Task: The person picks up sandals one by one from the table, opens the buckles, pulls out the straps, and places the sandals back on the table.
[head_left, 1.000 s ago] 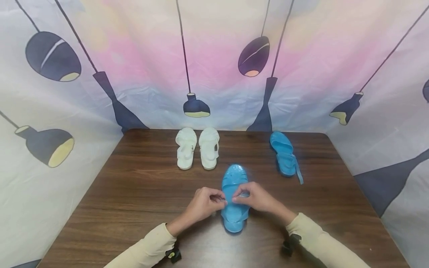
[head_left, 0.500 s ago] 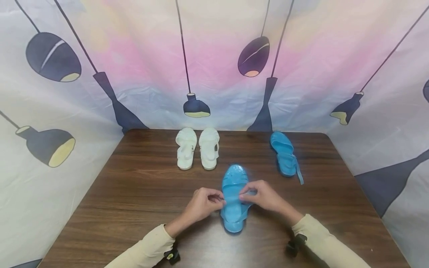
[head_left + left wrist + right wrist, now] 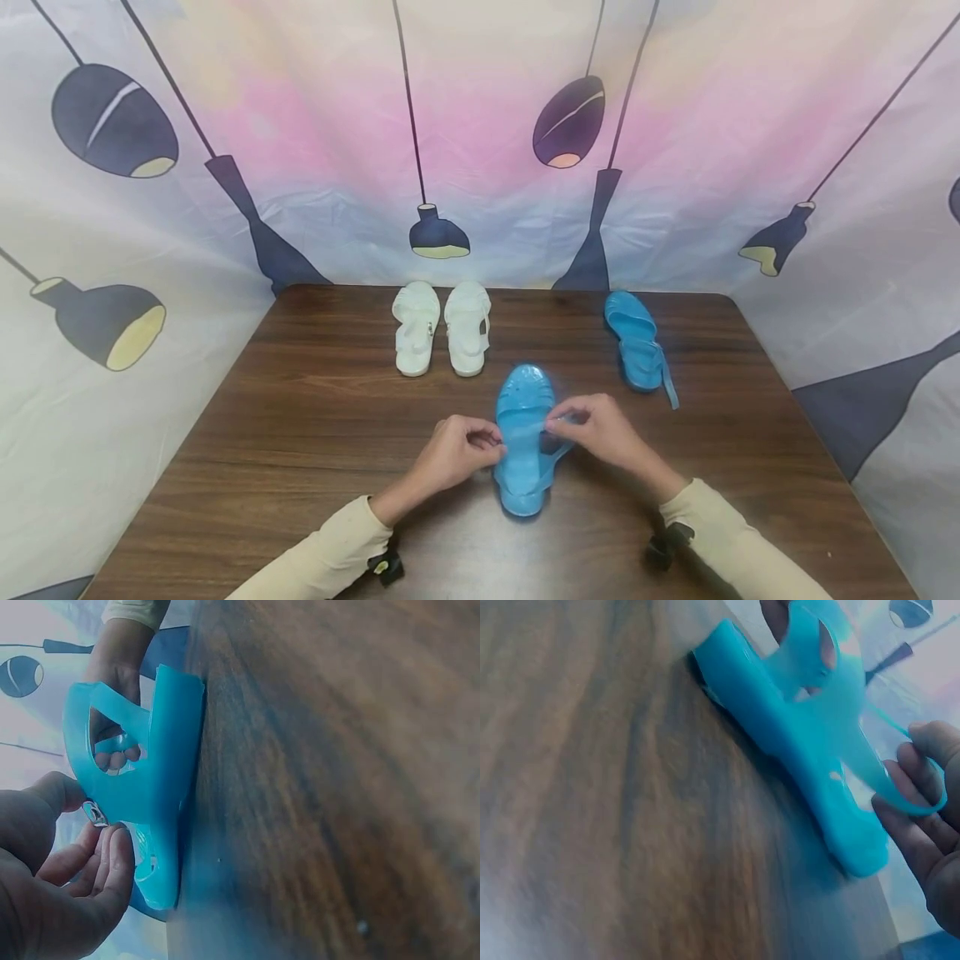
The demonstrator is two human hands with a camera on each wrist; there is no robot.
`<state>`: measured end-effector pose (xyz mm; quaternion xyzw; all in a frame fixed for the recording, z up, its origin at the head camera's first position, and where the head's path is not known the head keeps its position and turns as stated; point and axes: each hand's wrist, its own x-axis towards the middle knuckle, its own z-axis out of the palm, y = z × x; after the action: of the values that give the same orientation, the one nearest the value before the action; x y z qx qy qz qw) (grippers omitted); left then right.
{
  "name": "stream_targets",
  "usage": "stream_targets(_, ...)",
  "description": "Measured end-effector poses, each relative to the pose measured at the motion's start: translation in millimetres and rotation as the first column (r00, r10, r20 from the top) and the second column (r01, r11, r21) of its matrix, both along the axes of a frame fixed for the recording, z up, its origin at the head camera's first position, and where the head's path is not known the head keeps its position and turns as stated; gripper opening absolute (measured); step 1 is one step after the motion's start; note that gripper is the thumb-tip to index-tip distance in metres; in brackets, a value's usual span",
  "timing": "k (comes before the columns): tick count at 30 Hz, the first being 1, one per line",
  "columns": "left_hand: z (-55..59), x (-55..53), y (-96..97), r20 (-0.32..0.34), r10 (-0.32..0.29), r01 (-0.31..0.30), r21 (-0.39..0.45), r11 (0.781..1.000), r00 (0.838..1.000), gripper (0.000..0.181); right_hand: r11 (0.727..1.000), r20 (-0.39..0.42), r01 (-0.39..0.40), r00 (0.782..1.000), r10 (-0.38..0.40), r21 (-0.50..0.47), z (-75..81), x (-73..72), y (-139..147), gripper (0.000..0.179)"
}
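Note:
A blue jelly sandal (image 3: 520,479) lies sole down at the table's middle, toe pointing away. My left hand (image 3: 452,452) is at its left side; in the left wrist view, thumb and fingertips pinch the small metal buckle (image 3: 95,814) on the sandal's side. My right hand (image 3: 603,433) is just right of the sandal, pinching its blue ankle strap. The strap (image 3: 900,801) bends in a loop through the right hand's fingers in the right wrist view. Whether its tip is still inside the buckle cannot be made out.
Two white sandals (image 3: 416,333) stand side by side at the back of the brown table (image 3: 300,417). Another blue sandal (image 3: 641,367), strap hanging loose, lies at the back right. A printed curtain (image 3: 337,125) hangs behind the table.
My right hand has drawn away to the right with the strap, from above the sandal to beside it. The left hand stays nearly still at the sandal's left side.

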<state>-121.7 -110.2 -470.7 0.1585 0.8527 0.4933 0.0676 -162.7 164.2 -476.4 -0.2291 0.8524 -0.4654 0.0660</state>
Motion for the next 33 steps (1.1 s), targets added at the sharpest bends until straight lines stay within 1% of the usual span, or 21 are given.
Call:
stream_targets(3, 0.6, 0.5, -1.1, 0.008, 0.001, -0.001, 0.003, 1.0, 1.0, 0.01, 0.998, 0.005, 0.049, 0.999, -0.049, -0.041, -1.4, -2.5, 3, 0.022)
stream_targets(5, 0.7, 0.8, -1.7, 0.016, 0.003, -0.003, 0.007, 1.0, 1.0, 0.011, 0.997, 0.004, 0.055, 0.998, -0.055, -0.048, -0.3, -4.1, 4, 0.022)
stream_targets(11, 0.1, 0.8, -1.8, 0.032, 0.006, -0.007, 0.023, 1.0, 0.999, 0.013, 0.999, -0.028, 0.037, 0.999, -0.038, -0.019, 8.1, -7.1, -3, 0.024)
stream_targets(16, -1.7, 0.4, -2.4, 0.033, -0.008, 0.007, 0.034, 0.999, 0.999, 0.016, 1.0, -0.044, -0.01, 0.999, 0.009, -0.017, 11.3, -10.7, -16, 0.025)
stream_targets(19, -2.9, 0.7, -2.2, 0.046, -0.025, 0.023, 0.048, 0.999, 0.999, 0.018, 1.0, -0.055, -0.028, 0.998, 0.029, 0.007, 10.0, -12.3, -24, 0.025)
stream_targets(25, -3.9, 1.5, -1.6, 0.065, -0.043, 0.038, 0.068, 0.997, 0.997, 0.022, 0.998, -0.08, -0.014, 0.997, 0.02, 0.068, 5.4, -14.8, -35, 0.03)
stream_targets(30, -2.3, 3.3, -3.3, 0.09, -0.044, 0.038, 0.07, 0.997, 0.995, 0.026, 0.996, -0.08, 0.001, 0.997, 0.007, 0.093, 6.7, -17.3, -33, 0.04)
stream_targets(33, -1.0, 5.5, -5.5, 0.097, -0.044, 0.037, 0.071, 0.997, 0.994, 0.029, 0.993, -0.098, 0.02, 0.995, -0.008, 0.117, 9.9, -17.9, -27, 0.043)
